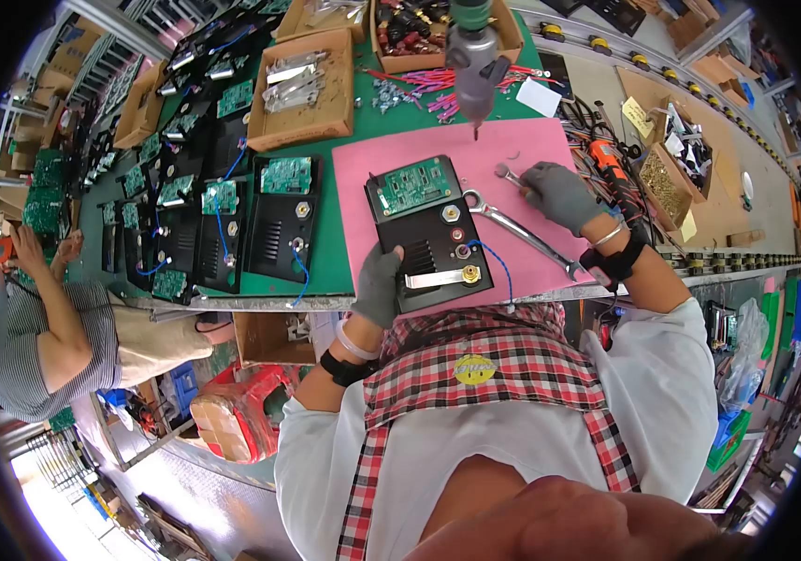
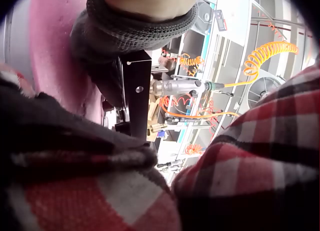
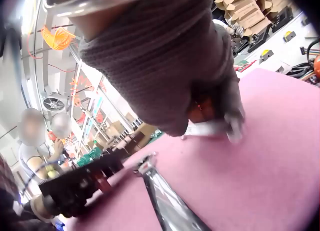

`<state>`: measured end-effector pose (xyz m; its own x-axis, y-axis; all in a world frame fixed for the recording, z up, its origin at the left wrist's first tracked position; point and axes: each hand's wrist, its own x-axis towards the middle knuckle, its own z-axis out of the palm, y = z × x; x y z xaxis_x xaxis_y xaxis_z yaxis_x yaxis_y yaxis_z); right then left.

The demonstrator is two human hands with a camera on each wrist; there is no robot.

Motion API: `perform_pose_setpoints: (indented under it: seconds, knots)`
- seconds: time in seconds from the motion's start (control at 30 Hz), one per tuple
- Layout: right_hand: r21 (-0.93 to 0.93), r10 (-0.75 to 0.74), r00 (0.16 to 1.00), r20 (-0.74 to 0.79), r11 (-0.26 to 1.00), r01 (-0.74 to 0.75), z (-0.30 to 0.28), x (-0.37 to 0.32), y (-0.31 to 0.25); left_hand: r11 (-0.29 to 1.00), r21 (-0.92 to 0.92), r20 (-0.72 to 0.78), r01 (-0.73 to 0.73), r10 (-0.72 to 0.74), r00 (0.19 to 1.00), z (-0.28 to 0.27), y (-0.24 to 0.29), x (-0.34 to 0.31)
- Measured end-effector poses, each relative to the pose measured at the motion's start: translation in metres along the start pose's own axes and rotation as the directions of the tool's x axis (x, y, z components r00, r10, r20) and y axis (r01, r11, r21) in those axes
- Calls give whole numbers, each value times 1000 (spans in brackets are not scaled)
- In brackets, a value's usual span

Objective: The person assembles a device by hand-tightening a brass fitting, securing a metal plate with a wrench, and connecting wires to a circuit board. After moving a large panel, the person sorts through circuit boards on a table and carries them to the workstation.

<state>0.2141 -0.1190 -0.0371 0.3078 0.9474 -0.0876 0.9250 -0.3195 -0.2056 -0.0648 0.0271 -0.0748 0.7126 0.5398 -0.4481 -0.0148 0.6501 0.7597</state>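
Note:
In the head view, a black metal panel (image 1: pixel 419 234) with a green circuit board (image 1: pixel 411 186) lies on a pink mat (image 1: pixel 363 168). My gloved left hand (image 1: pixel 379 285) grips the panel's left edge, thumb on top; the left wrist view shows the panel's side (image 2: pixel 137 98) beside the glove. Brass fittings, a silver strip (image 1: pixel 438 279) and a blue wire (image 1: pixel 498 257) sit on the panel. My gloved right hand (image 1: pixel 559 196) holds a small wrench (image 1: pixel 510 175) low over the mat. A larger combination wrench (image 1: pixel 526 234) lies between the panel and that hand.
Above the mat hangs a power screwdriver (image 1: pixel 475 75). More black panels (image 1: pixel 279 220) stand at left on the green table, near a cardboard box (image 1: pixel 302 89) of metal strips. An orange tool (image 1: pixel 613 173) and cables lie at right. Another person (image 1: pixel 54 327) works at far left.

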Motion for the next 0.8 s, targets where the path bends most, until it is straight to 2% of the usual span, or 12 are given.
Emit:
perform_pose_setpoints:
  seconds: [0.07, 0.1, 0.17, 0.2, 0.23, 0.3, 0.33, 0.43, 0.47, 0.57, 0.7, 0.8]
  knots:
    - [-81, 13, 997, -70, 997, -19, -15, 12, 8, 990, 137, -15, -14, 16, 1000, 4, 1, 1]
    - [-123, 17, 994, -107, 992, -30, -25, 21, 16, 923, 379, -38, -59, 79, 996, 1, 0, 3]
    - [-14, 150, 981, -124, 988, -152, -43, 46, 45, 620, 777, -41, -111, 226, 973, -10, -5, 7]
    - [-18, 235, 969, -75, 971, -237, -49, 63, 57, 453, 888, -48, -77, 258, 965, -7, -2, 3]
    - [-25, 316, 948, -27, 948, -317, -55, 78, 67, 373, 926, -39, -66, 267, 963, -4, 3, -2]
    - [9, 423, 899, -116, 905, -425, -52, 101, 83, 208, 977, -27, -36, 290, 957, -3, 13, -11]
    - [30, 472, 867, -160, 880, -474, -49, 113, 91, 226, 974, -37, -21, 250, 968, -7, 18, -11]
    - [-103, 551, 808, -210, 809, -578, -37, 137, 120, 310, 945, -6, -101, 328, 944, -18, 26, -16]
    - [-103, 550, 819, -165, 816, -569, -32, 139, 130, 362, 930, -60, -62, 317, 946, -13, 34, -22]
    - [-104, 601, 796, -76, 789, -606, -29, 137, 135, 421, 901, -62, -102, 358, 932, -19, 37, -23]
    - [-81, 539, 830, -142, 829, -553, -21, 131, 144, 528, 835, -40, -159, 345, 938, -7, 42, -23]
    - [-151, 551, 831, -76, 818, -555, -45, 119, 125, 462, 845, 50, -268, 432, 901, -10, 36, -18]
